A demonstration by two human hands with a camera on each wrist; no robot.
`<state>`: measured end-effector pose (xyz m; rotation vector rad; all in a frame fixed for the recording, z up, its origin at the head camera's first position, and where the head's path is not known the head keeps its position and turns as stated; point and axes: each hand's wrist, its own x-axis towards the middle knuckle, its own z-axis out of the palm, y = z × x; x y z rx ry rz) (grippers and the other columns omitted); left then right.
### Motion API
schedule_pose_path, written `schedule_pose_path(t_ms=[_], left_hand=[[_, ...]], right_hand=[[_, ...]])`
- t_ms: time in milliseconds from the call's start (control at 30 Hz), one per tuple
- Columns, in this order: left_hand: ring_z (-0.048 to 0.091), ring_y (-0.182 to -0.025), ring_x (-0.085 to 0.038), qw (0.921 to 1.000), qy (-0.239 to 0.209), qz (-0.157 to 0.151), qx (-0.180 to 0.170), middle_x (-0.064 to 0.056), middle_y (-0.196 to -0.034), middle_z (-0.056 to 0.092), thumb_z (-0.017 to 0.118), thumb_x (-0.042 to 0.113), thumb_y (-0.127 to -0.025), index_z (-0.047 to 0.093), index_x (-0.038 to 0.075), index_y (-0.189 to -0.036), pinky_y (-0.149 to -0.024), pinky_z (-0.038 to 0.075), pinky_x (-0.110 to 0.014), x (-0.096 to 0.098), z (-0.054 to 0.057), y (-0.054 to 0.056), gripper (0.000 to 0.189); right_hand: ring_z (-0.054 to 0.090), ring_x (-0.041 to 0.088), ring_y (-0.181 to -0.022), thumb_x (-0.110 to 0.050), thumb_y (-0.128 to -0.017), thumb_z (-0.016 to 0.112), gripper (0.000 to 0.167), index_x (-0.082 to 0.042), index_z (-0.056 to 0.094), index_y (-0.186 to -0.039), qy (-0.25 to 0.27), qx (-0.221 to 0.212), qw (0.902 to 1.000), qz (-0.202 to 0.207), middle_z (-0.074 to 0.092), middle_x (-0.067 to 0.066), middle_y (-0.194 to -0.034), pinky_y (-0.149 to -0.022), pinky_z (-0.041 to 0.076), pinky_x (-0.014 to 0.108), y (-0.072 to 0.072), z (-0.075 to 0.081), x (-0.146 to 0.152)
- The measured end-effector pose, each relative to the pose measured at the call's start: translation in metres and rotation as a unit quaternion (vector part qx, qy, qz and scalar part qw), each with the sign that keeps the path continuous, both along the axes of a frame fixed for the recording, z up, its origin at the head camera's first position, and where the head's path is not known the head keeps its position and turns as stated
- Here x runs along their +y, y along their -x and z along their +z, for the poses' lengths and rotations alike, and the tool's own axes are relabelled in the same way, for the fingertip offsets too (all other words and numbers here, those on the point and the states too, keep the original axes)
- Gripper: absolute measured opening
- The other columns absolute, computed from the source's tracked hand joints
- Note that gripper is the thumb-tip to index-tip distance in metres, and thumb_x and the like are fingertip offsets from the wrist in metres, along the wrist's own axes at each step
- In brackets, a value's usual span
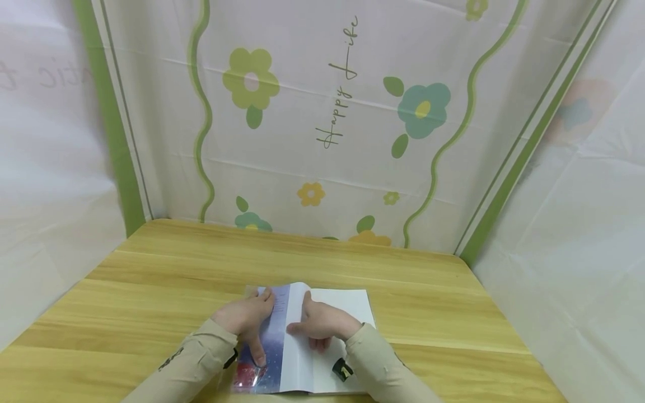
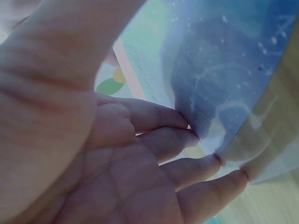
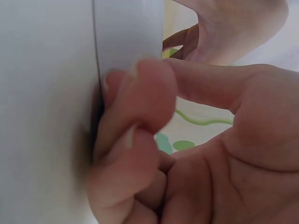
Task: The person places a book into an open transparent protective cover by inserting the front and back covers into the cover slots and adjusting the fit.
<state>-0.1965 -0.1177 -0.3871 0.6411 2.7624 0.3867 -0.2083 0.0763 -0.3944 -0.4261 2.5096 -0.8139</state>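
An open book [image 1: 342, 299] lies near the front of the table. Its left side shows a blue-purple cover [image 1: 274, 347] with red at the bottom, under a clear plastic sleeve [image 2: 261, 158]. Across that cover, my left hand [image 1: 252, 319] rests with fingers spread and thumb pointing down; in the left wrist view its fingertips touch the sleeve's edge. Along the middle curves a white flap [image 1: 297, 369]. My right hand [image 1: 325, 320] holds that flap's edge, thumb on top and the other fingers curled at the edge. Part of the grip is hidden.
The wooden table [image 1: 428, 313] surrounds the book. A white curtain [image 1: 302, 112] printed with flowers hangs behind the table's far edge, with more white fabric at both sides. Dark bands show near both sleeves.
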Motion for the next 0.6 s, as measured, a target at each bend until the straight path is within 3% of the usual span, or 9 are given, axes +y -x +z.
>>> schedule_pose_path(t_ms=[600], left_hand=[[0.025,-0.134,-0.057,1.0,-0.007,0.004,0.005,-0.035,-0.149,0.029,0.1,0.032,-0.043,0.032,-0.018,-0.142,-0.111,0.027,-0.059,0.0026,-0.0001,-0.0018,0.13]], right_hand=[[0.045,0.015,-0.034,-0.03,-0.092,0.071,0.094,0.013,0.011,-0.15,-0.026,0.038,0.9989,-0.012,0.056,0.009,-0.05,-0.033,0.04,0.028,-0.0046,-0.0039,-0.0042]])
